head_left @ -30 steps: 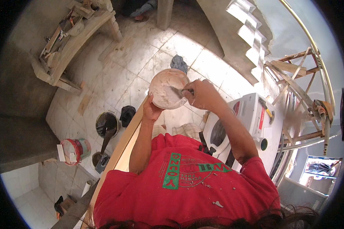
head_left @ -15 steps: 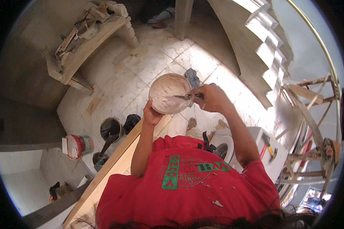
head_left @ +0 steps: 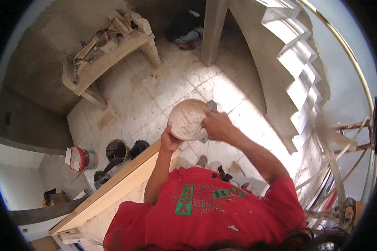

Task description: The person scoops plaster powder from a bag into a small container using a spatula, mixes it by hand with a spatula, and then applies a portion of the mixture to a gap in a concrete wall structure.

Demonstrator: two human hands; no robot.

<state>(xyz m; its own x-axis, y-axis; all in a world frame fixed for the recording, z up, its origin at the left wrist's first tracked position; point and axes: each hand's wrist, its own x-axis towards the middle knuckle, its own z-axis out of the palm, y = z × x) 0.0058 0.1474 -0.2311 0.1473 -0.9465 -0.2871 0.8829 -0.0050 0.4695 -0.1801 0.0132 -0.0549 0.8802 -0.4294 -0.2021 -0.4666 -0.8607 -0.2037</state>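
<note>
A round bowl (head_left: 181, 133) of pale, pasty mix (head_left: 188, 119) is held up in front of my red shirt. My left hand (head_left: 170, 141) grips its near left side, thumb up at the rim. Closed over the bowl's right edge is my right hand (head_left: 217, 125), its knuckles turned up and its fingertips partly down in the mix. The small trowel in that hand is hidden behind the fingers and the back of the hand now; its dark handle and short metal blade show only in the earlier view. Ridges and dents mark the mix's surface.
A long wooden board (head_left: 113, 186) slants along my left. Beyond it stand a red-rimmed bucket (head_left: 76, 159) and a dark bucket (head_left: 117, 149). A rough bench (head_left: 115, 54) holds tools at the far left. Concrete stairs (head_left: 280, 83) rise on the right; another person's foot (head_left: 187, 45) shows at the back.
The whole scene has shifted downward as my view tipped up. My right hand has turned and moved over the mix, covering the small trowel. The bowl stays in my left hand.
</note>
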